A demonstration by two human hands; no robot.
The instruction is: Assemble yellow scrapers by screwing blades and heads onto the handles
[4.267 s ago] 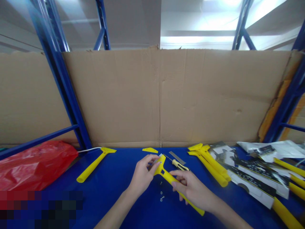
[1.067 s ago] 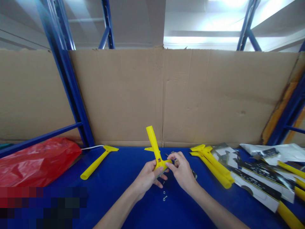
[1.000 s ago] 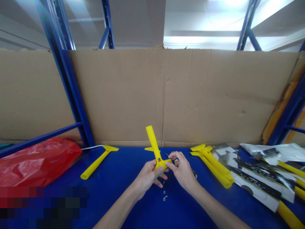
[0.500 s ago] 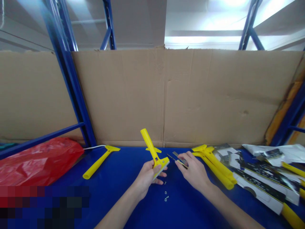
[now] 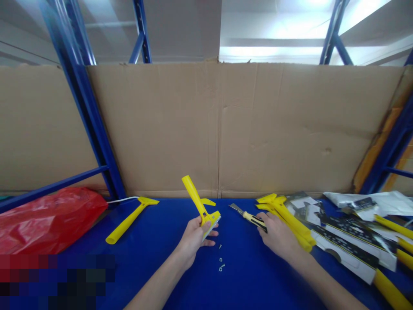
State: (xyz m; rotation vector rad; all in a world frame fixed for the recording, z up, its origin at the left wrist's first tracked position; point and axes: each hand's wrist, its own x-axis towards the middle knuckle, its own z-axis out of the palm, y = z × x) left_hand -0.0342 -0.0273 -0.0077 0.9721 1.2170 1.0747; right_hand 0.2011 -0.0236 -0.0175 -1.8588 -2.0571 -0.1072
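Observation:
My left hand (image 5: pixel 194 239) is closed round the head of a yellow scraper (image 5: pixel 194 196), whose handle points up and to the left. A pale metal strip shows along the head's lower edge. My right hand (image 5: pixel 279 232) is at the rear end of a cream and black utility knife (image 5: pixel 253 219), with its blade pointing up-left; the fingertips are partly hidden, so a firm grip cannot be made out. Several small screws and nuts (image 5: pixel 221 267) lie on the blue table (image 5: pixel 161 258) between the hands. Part of another yellow piece (image 5: pixel 208 202) shows behind the held scraper.
Yellow scrapers (image 5: pixel 295 221) lie just beyond my right hand, beside packaged pieces (image 5: pixel 345 247) on the right. Another yellow scraper (image 5: pixel 125 224) and a red plastic bag (image 5: pixel 51 219) are on the left. A cardboard wall (image 5: pixel 161 129) stands behind, between blue posts.
My right hand has moved right, and the utility knife now shows more fully beside it. The thin dark tool seen earlier near its fingers no longer shows. My left hand still holds the scraper.

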